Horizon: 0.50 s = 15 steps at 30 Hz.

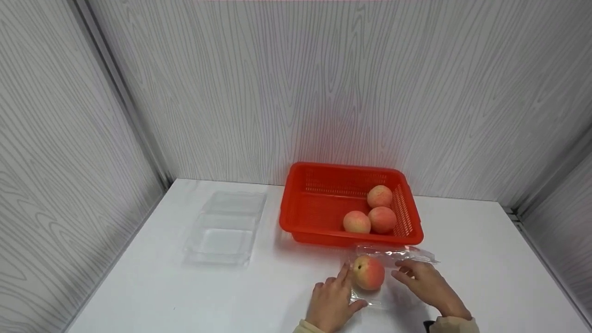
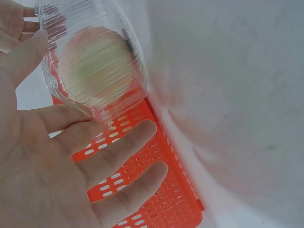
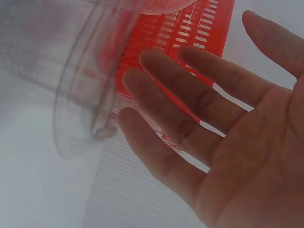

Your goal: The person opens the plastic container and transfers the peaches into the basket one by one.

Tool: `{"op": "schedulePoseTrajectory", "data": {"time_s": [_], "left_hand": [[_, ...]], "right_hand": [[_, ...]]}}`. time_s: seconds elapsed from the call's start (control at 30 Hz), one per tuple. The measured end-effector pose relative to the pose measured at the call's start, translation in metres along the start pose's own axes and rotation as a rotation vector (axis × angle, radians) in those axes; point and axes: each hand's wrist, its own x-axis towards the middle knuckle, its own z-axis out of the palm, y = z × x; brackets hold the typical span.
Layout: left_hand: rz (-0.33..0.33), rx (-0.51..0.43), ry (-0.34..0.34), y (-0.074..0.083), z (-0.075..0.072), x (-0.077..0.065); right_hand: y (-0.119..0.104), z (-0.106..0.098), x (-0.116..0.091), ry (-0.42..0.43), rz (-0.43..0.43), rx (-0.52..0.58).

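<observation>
A peach (image 1: pixel 368 273) sits in a clear plastic clamshell container (image 1: pixel 372 301) in front of the red basket; the left wrist view shows the peach (image 2: pixel 97 64) through ribbed plastic. My left hand (image 1: pixel 330 300) is at the container's left side, fingers extended, its thumb near the front edge. At the right, my right hand (image 1: pixel 428 284) stands beside the container with spread, nearly straight fingers and nothing gripped. A raised clear flap (image 1: pixel 407 253) of the container runs between the peach and the basket. In the right wrist view, blurred clear plastic (image 3: pixel 85 85) lies just beyond the fingertips.
Behind the hands stands a red perforated basket (image 1: pixel 287 203) with three peaches (image 1: pixel 380 196) at its right side. Another clear clamshell container (image 1: pixel 225 241) lies unfolded on the white table (image 1: pixel 152 282), left of the basket. Grey wood-grain panels (image 1: pixel 259 92) wall in the back and sides.
</observation>
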Motion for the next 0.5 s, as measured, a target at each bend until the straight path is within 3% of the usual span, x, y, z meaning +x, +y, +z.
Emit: {"op": "schedulePoseTrajectory", "data": {"time_s": [0.33, 0.5], "left_hand": [[0.001, 0.014, 0.003, 0.0000, -0.0006, 0.0000], [0.007, 0.011, -0.001, 0.0001, -0.0024, 0.0000]], "right_hand": [[-0.0011, 0.0057, 0.0038, -0.031, -0.128, -0.019], [-0.0031, 0.0076, 0.0074, -0.040, -0.151, -0.017]]}}
